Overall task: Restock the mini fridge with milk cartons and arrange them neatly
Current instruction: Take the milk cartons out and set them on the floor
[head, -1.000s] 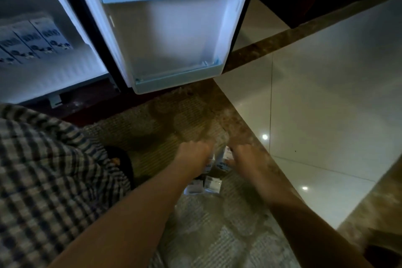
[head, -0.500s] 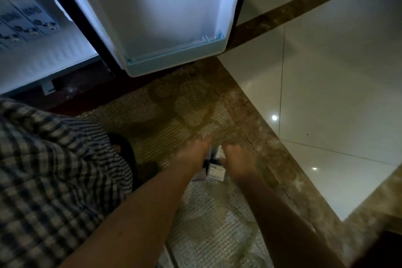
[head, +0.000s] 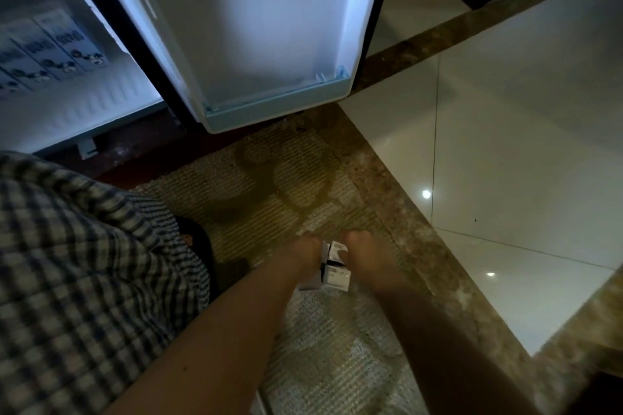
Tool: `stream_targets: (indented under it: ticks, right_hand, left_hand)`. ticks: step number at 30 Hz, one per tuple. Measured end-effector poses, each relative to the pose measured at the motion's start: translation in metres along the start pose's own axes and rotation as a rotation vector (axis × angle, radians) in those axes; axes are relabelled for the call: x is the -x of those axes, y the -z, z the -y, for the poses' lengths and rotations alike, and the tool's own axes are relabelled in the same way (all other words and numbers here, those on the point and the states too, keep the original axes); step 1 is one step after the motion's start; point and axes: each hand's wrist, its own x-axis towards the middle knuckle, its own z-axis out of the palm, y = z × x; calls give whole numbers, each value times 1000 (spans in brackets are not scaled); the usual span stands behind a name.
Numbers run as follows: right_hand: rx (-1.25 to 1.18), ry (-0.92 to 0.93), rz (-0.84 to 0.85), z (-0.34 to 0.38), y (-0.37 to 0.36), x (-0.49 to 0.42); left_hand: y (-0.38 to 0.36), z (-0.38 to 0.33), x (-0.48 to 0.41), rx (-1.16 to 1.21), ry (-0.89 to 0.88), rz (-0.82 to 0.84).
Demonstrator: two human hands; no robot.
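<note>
Hands stay pressed on the floor cartons (head: 334, 269): my left hand (head: 303, 254) and right hand (head: 362, 254) clamp the cluster from either side, as half a second ago. Fridge door (head: 256, 34) fills more of my view; shelved cartons (head: 50, 50) sit far left.

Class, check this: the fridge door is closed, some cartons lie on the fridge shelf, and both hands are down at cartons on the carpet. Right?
Not quite. The head view shows the fridge door open. The rest stands: shelf cartons, left hand, right hand, floor cartons.
</note>
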Motion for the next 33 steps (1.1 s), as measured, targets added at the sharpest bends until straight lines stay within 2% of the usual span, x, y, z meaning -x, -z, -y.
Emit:
stream_targets:
  ticks: [2,9,15,18,21,26,33]
  right_hand:
    - [39,10,-17,-2,16,-1]
    - [99,111,-92,13,91,8]
    - [144,223,-205,55,162,25]
    - [139,306,-258,81,194,33]
    - [247,355,-333,114,227,39]
    - [318,410,-417,174,278,52]
    - [241,554,-518,254,325,62]
  left_hand:
    - [15,2,8,15,21,45]
    - [79,18,50,-147,-6,-71]
    - [131,39,99,-349,-86,-198]
    - [154,56,132,-405,-62,-215]
    - [174,78,166,-426,-30,-266]
    - [205,129,218,-337,72,-434]
    - [230,207,273,-131,164,-526]
